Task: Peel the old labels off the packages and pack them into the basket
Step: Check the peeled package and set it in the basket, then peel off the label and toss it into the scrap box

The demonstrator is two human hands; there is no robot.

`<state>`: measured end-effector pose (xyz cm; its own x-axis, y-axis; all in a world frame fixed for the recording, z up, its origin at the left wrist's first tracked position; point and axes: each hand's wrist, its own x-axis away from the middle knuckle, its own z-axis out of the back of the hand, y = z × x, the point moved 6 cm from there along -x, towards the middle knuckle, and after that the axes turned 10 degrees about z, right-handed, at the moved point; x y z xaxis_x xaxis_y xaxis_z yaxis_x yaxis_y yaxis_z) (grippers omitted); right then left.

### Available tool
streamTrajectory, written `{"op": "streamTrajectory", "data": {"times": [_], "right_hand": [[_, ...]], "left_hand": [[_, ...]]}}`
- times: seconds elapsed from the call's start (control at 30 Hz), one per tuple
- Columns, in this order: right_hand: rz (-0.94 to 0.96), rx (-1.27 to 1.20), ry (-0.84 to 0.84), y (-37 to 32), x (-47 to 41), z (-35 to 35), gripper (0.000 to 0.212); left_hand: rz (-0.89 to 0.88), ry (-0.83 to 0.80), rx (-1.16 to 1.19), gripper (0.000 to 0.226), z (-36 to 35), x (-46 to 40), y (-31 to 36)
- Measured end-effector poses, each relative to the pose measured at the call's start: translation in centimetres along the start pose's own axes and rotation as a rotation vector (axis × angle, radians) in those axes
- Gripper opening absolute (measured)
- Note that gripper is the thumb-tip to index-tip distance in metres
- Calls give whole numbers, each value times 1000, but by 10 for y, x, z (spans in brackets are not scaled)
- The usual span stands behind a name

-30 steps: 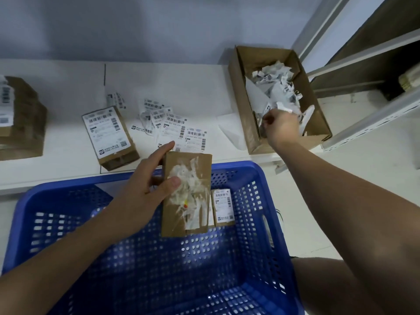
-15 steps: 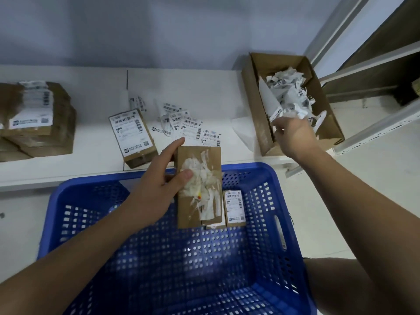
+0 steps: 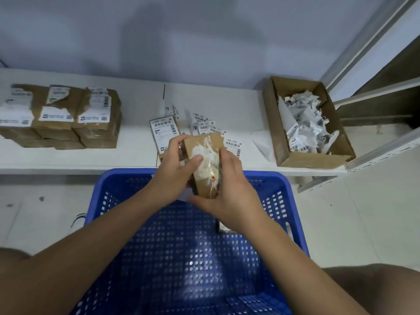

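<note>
A small brown cardboard package [image 3: 205,165] with white torn label residue on its face is held above the far rim of the blue plastic basket [image 3: 118,185]. My left hand [image 3: 175,173] grips its left side, thumb on the face. My right hand [image 3: 229,189] holds its right side and bottom. A labelled package [image 3: 162,130] lies on the white shelf just behind, partly hidden by my hands. Another small package [image 3: 223,227] in the basket peeks out beside my right wrist.
A stack of brown labelled packages [image 3: 68,117] sits at the shelf's left. Loose barcode labels [image 3: 205,127] lie in the middle. An open cardboard box [image 3: 281,137] of crumpled peeled labels stands at the right, beside a metal rack [image 3: 381,146].
My right hand came back from the box of peeled labels and took hold of the package's right side. The view has shifted, so the stack at the left now shows.
</note>
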<state>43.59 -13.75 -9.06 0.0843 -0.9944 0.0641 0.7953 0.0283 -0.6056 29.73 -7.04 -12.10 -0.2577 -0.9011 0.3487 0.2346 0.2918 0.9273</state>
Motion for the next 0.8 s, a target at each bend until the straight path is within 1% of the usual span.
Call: {"op": "streamTrajectory", "data": {"times": [0.07, 0.13, 0.2, 0.3, 0.37, 0.47, 0.57, 0.63, 0.77, 0.8], "right_hand": [[23, 63, 41, -2, -5, -11, 120], [47, 67, 87, -2, -9, -18, 116], [45, 77, 102, 4, -14, -21, 112], [-16, 108, 87, 24, -31, -21, 110], [-74, 133, 61, 43, -53, -25, 112], [-141, 199, -1, 62, -92, -41, 111], [-162, 228, -49, 62, -125, -65, 105], [-159, 246, -89, 54, -140, -82, 107], [-96, 207, -128, 21, -154, -106, 109], [-78, 189, -134, 13, -171, -123, 108]], "left_hand": [[9, 36, 36, 54, 6, 3, -1], [-4, 66, 9, 63, 13, 4, -4], [-22, 45, -74, 65, 18, 4, -7], [-30, 32, -301, 66, 22, 10, -6], [-69, 74, -481, 62, 28, 15, -3], [-147, 105, -666, 49, 34, 25, 5], [-158, 135, -743, 45, 47, 26, 6], [-140, 140, -789, 46, 57, 30, 1], [-142, 160, -891, 54, 71, 40, -2], [-121, 179, -871, 55, 86, 30, -10]]}}
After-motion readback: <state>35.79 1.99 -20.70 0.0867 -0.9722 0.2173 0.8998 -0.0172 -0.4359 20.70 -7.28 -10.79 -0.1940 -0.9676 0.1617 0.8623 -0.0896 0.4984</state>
